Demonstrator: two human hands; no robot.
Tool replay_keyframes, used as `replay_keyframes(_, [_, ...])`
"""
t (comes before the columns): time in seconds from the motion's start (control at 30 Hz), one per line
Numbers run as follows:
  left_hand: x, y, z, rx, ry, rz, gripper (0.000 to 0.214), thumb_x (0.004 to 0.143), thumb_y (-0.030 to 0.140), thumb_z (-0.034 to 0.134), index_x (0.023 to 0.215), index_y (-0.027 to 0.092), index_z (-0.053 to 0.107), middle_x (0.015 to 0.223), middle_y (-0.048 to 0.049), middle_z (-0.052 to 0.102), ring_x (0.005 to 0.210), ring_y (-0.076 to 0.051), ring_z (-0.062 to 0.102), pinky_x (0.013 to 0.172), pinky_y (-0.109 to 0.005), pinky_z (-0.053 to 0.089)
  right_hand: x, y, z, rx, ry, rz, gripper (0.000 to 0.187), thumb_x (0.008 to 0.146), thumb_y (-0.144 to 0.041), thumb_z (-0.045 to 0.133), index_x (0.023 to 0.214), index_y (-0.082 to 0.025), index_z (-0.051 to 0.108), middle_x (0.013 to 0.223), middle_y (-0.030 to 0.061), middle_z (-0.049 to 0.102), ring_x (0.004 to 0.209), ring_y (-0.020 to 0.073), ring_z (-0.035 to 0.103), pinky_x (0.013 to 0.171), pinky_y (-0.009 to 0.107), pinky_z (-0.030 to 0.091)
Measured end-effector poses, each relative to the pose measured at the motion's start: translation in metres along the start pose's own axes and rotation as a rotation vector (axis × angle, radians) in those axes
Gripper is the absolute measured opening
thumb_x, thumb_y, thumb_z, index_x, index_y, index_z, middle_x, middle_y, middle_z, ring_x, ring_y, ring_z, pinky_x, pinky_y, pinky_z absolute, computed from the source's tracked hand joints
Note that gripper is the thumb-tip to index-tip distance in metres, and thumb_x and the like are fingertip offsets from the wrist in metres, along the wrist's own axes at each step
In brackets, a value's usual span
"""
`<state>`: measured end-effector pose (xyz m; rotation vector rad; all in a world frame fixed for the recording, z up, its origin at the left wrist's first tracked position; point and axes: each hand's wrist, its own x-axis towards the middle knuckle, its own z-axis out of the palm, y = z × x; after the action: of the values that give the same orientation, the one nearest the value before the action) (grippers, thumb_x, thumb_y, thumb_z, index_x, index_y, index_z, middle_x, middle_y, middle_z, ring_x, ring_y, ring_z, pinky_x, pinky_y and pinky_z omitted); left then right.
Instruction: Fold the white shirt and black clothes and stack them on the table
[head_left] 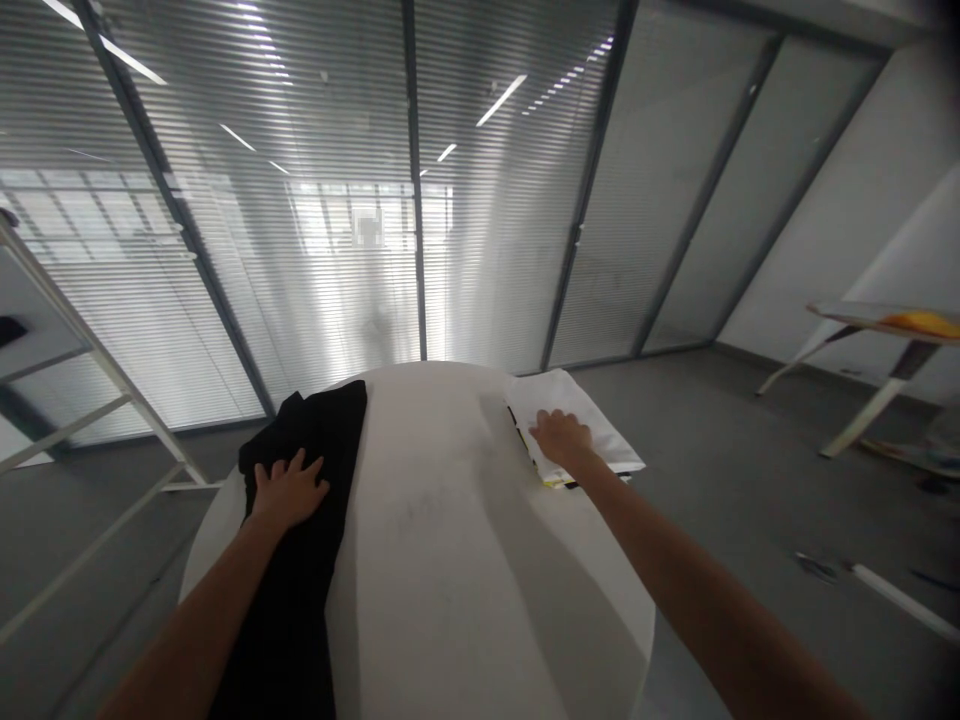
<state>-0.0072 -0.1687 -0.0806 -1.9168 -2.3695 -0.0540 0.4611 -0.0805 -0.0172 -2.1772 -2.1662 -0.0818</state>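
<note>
A black garment (319, 440), which looks like trousers, lies lengthwise along the left side of the white round-ended table (427, 520). My left hand (289, 492) rests flat on it with the fingers spread, gripping nothing. On the far right edge of the table is a flat stack topped by a white cloth or sheet (592, 415). Yellow and black edges show beneath that white layer. My right hand (562, 437) is on top of the white layer with its fingers curled against it. The fingertips are partly hidden.
A white metal frame (127, 385) stands on the left. Behind the table runs a glass partition with blinds (495, 240). To the right is another table (862, 318) bearing something orange (926, 323). A white bar (904, 600) lies on the grey floor.
</note>
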Motion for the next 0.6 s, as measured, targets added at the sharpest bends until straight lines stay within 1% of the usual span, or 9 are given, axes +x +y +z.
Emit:
replay_keyframes(0.07, [-0.006, 0.030, -0.008, 0.041, 0.082, 0.006, 0.047, 0.084, 0.035, 0.047, 0.125, 0.022, 0.065, 0.150, -0.0182, 0.039, 0.139, -0.043, 0.026, 0.105, -0.072, 0.008, 0.005, -0.002, 0.001, 0.021, -0.032, -0.029, 0.030, 0.096, -0.027, 0.039, 0.117, -0.015, 0.056, 0.115, 0.0214, 0.060, 0.111, 0.0334, 0.057, 0.088, 0.048, 0.041])
replay_keyframes(0.13, [-0.016, 0.064, -0.012, -0.013, 0.144, 0.024, 0.045, 0.085, 0.033, 0.045, 0.122, 0.020, 0.066, 0.144, -0.0195, 0.045, 0.138, -0.039, 0.030, 0.108, -0.068, 0.012, 0.011, -0.002, -0.003, 0.054, -0.054, -0.026, 0.027, 0.094, -0.023, 0.042, 0.113, -0.014, 0.057, 0.110, 0.0199, 0.063, 0.105, 0.0309, 0.060, 0.088, 0.046, 0.042])
replay_keyframes(0.2, [-0.027, 0.095, -0.009, -0.116, 0.177, 0.007, 0.044, 0.086, 0.033, 0.045, 0.123, 0.020, 0.064, 0.140, -0.0185, 0.049, 0.135, -0.037, 0.035, 0.107, -0.066, 0.018, 0.019, 0.002, -0.012, 0.083, -0.049, -0.020, 0.026, 0.094, -0.024, 0.042, 0.111, -0.013, 0.058, 0.108, 0.0188, 0.064, 0.101, 0.0277, 0.062, 0.085, 0.040, 0.043])
replay_keyframes(0.3, [-0.037, 0.125, -0.004, -0.254, 0.179, 0.052, 0.039, 0.086, 0.028, 0.046, 0.118, 0.022, 0.066, 0.134, -0.0146, 0.054, 0.129, -0.033, 0.041, 0.109, -0.066, 0.017, 0.031, 0.012, -0.034, 0.216, 0.045, -0.009, 0.027, 0.096, -0.026, 0.037, 0.108, -0.013, 0.058, 0.105, 0.0165, 0.066, 0.096, 0.0225, 0.061, 0.080, 0.031, 0.042])
replay_keyframes(0.37, [-0.036, 0.137, -0.006, -0.381, 0.154, 0.094, 0.035, 0.087, 0.029, 0.045, 0.114, 0.022, 0.067, 0.128, -0.0126, 0.059, 0.123, -0.031, 0.047, 0.109, -0.063, 0.021, 0.034, 0.017, -0.053, 0.447, 0.155, -0.013, 0.023, 0.094, -0.028, 0.040, 0.099, -0.015, 0.059, 0.099, 0.0131, 0.067, 0.091, 0.0205, 0.061, 0.077, 0.028, 0.042])
replay_keyframes(0.43, [-0.031, 0.149, -0.015, -0.576, 0.107, 0.132, 0.033, 0.089, 0.032, 0.044, 0.109, 0.021, 0.068, 0.120, -0.0117, 0.063, 0.115, -0.028, 0.053, 0.108, -0.054, 0.030, 0.031, 0.017, -0.076, 0.763, 0.245, -0.039, 0.020, 0.091, -0.032, 0.044, 0.092, -0.017, 0.057, 0.091, 0.0091, 0.065, 0.084, 0.0191, 0.060, 0.072, 0.027, 0.043])
replay_keyframes(0.5, [-0.024, 0.165, -0.029, -0.866, 0.023, 0.155, 0.033, 0.090, 0.038, 0.044, 0.105, 0.019, 0.068, 0.114, -0.0114, 0.065, 0.111, -0.025, 0.057, 0.105, -0.045, 0.037, 0.021, 0.010, -0.100, 1.051, 0.266, -0.092, 0.021, 0.088, -0.039, 0.045, 0.090, -0.020, 0.054, 0.085, 0.0063, 0.063, 0.077, 0.0184, 0.058, 0.067, 0.027, 0.044])
replay_keyframes(0.53, [-0.022, 0.174, -0.038, -1.019, -0.035, 0.160, 0.035, 0.091, 0.042, 0.044, 0.105, 0.020, 0.067, 0.113, -0.0110, 0.065, 0.109, -0.025, 0.058, 0.102, -0.043, 0.040, 0.013, 0.006, -0.111, 1.166, 0.255, -0.131, 0.023, 0.087, -0.042, 0.046, 0.090, -0.021, 0.053, 0.084, 0.0054, 0.062, 0.074, 0.0183, 0.057, 0.066, 0.028, 0.045])
replay_keyframes(0.6, [-0.020, 0.192, -0.056, -1.273, -0.141, 0.135, 0.043, 0.091, 0.051, 0.042, 0.114, 0.021, 0.063, 0.116, -0.0108, 0.065, 0.104, -0.024, 0.062, 0.094, -0.042, 0.047, -0.004, -0.006, -0.131, 1.329, 0.211, -0.216, 0.027, 0.086, -0.049, 0.047, 0.088, -0.022, 0.051, 0.082, 0.0044, 0.060, 0.072, 0.0180, 0.057, 0.067, 0.029, 0.045])
